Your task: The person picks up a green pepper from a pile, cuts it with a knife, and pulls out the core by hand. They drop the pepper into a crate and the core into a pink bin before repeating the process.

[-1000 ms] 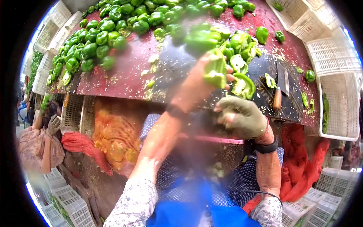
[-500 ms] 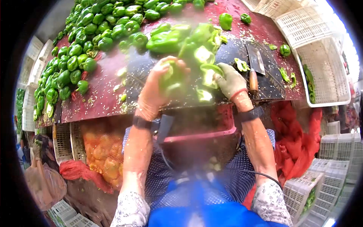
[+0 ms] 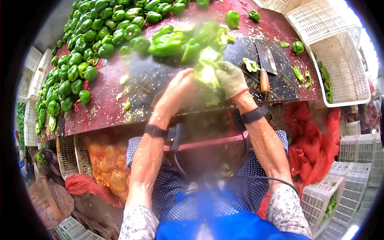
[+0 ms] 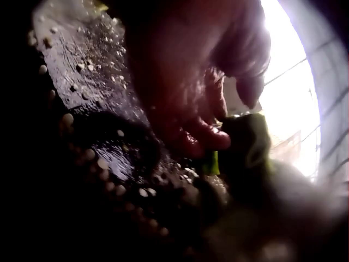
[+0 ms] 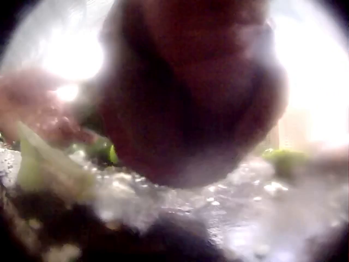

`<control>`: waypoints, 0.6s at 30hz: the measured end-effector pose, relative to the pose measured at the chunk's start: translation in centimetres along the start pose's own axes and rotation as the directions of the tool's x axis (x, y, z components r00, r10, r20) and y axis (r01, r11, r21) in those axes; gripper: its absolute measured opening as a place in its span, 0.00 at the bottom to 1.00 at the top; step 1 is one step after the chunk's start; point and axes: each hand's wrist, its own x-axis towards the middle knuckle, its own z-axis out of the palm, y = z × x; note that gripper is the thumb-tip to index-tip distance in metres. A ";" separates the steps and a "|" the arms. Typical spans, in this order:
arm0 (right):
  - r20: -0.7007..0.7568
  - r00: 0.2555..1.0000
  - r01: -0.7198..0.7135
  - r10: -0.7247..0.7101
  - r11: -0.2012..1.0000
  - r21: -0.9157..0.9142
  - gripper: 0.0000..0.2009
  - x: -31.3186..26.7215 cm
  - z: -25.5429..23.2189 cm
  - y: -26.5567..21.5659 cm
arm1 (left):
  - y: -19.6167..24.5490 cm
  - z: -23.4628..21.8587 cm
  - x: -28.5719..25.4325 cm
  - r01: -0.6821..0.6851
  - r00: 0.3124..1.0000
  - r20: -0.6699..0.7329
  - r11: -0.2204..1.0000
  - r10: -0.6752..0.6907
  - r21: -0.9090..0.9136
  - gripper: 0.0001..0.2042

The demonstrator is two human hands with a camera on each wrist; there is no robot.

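Observation:
My gloved right hand (image 3: 231, 80) pinches a cut bell pepper piece (image 3: 207, 74) low over the black board. My bare left hand (image 3: 175, 91) is at that piece's left side, its back toward the head camera. In the left wrist view, the left fingers (image 4: 199, 139) bend down with their tips right at a piece of pepper (image 4: 251, 136), the thumb above it; I cannot tell whether they grip it. More cut peppers (image 3: 170, 43) lie behind the hands. The right wrist view is blurred and mostly filled by the right hand (image 5: 191, 98).
A cleaver (image 3: 265, 66) lies on the black board (image 3: 236, 52) near a pepper slice (image 3: 251, 65), among scattered seeds. Whole green peppers (image 3: 74, 72) are heaped at the left. White crates (image 3: 340, 72) stand at the right, and a pink tub (image 3: 200, 146) is below the table edge.
My left hand has moved right and slightly down toward the right hand. My right hand has drawn left with the pepper piece. A second earlier, the left hand held a pepper piece higher up.

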 end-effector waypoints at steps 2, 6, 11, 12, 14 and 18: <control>0.097 0.958 0.285 -0.271 0.940 -0.185 0.10 -0.2 0.3 0.6 | 0.8 0.5 -0.6 -0.187 0.975 0.159 0.963 0.157 0.196 0.21; 0.119 0.879 0.422 -0.462 0.636 -0.646 0.09 -3.7 0.9 -4.4 | -1.0 0.5 -1.2 0.296 0.940 0.317 0.760 -0.124 -0.579 0.26; 0.191 0.942 0.323 -0.276 0.903 -0.285 0.13 -5.5 1.2 -6.1 | 1.0 0.4 -2.1 -0.057 0.991 0.111 0.989 0.072 -0.137 0.27; 0.228 0.947 0.279 -0.225 0.928 -0.246 0.16 -5.3 1.6 -5.7 | 1.3 0.8 -2.3 -0.096 0.990 0.101 0.995 0.100 -0.040 0.28; 0.182 0.946 0.268 -0.267 0.963 0.022 0.18 -5.4 2.3 -4.9 | 1.8 1.3 -2.7 -0.184 0.981 0.085 0.972 0.173 0.149 0.29; 0.167 0.903 0.391 -0.396 0.918 0.063 0.22 -4.2 3.3 -4.5 | 2.5 1.9 -3.1 -0.186 0.982 0.060 0.978 0.181 0.092 0.28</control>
